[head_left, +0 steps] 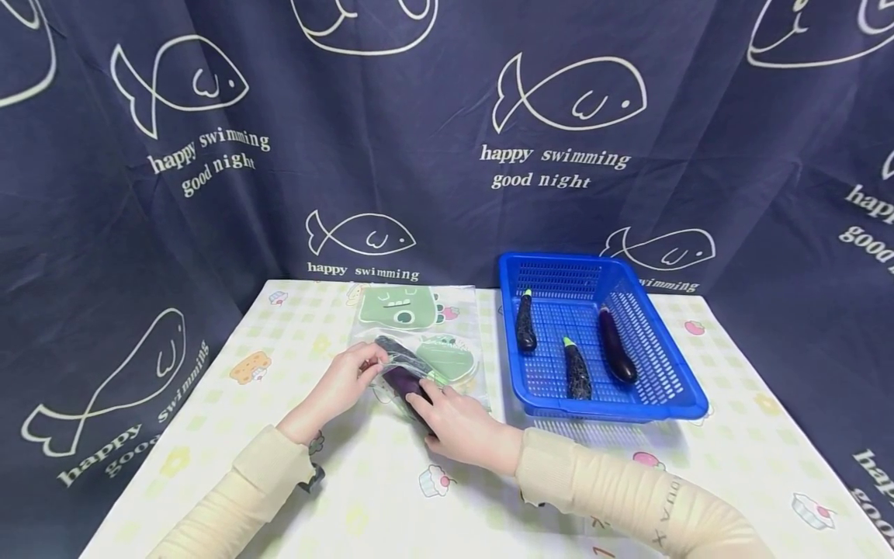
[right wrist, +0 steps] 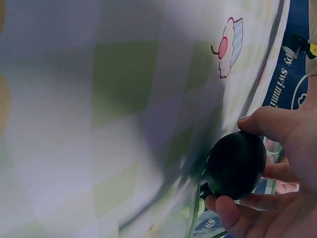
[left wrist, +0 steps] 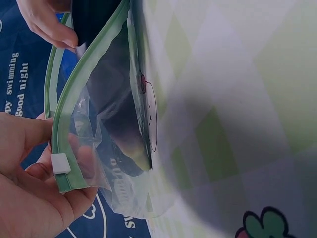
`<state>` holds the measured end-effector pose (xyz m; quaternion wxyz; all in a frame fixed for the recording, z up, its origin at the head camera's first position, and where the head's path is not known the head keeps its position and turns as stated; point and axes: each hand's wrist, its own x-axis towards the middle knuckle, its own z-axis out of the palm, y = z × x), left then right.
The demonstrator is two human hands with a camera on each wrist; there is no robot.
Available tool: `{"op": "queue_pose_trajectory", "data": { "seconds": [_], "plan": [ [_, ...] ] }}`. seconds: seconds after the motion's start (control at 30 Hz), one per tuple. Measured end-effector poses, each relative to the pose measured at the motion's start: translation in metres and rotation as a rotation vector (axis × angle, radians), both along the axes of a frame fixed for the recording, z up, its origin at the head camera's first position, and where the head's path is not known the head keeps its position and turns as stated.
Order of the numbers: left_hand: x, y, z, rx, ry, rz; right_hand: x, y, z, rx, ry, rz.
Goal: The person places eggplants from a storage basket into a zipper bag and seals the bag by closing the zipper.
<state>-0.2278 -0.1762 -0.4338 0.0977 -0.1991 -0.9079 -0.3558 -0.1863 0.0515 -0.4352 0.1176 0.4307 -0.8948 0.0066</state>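
A clear zip bag (head_left: 457,299) with green cartoon print lies on the table, its mouth toward me. My left hand (head_left: 345,380) pinches the corner of the green zip edge (left wrist: 74,99), beside the white slider (left wrist: 61,163). My right hand (head_left: 468,427) grips a dark purple eggplant (head_left: 403,380) that is partly inside the open mouth. In the right wrist view, the rounded end of this eggplant (right wrist: 237,165) sits between thumb and fingers. Another dark eggplant (head_left: 400,351) with a green tip shows by the bag's opening, partly covered by film and glare.
To the right stands a blue plastic basket (head_left: 513,380) holding three eggplants: one at the left wall (head_left: 526,322), one in the middle (head_left: 577,373), one glossy on the right (head_left: 616,345). A dark curtain (head_left: 447,178) hangs behind the patterned tablecloth (head_left: 377,497).
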Motion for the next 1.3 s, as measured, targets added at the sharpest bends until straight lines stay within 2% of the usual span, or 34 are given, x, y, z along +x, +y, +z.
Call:
{"op": "queue_pose_trajectory", "data": {
  "seconds": [0.4,0.73,1.07,1.3],
  "plan": [
    [0.001,0.000,0.000,0.001,-0.005,-0.002,0.000,0.000,-0.006,0.006,-0.039,-0.005],
    [0.001,0.000,-0.001,0.007,-0.012,-0.001,0.001,0.006,-0.009,0.038,-0.019,0.000],
    [0.000,-0.001,-0.001,0.007,-0.008,-0.002,0.004,0.010,-0.007,0.029,0.100,0.023],
    [0.001,0.000,0.000,0.005,-0.014,-0.004,0.005,0.010,-0.006,0.012,0.127,0.021]
  ]
}}
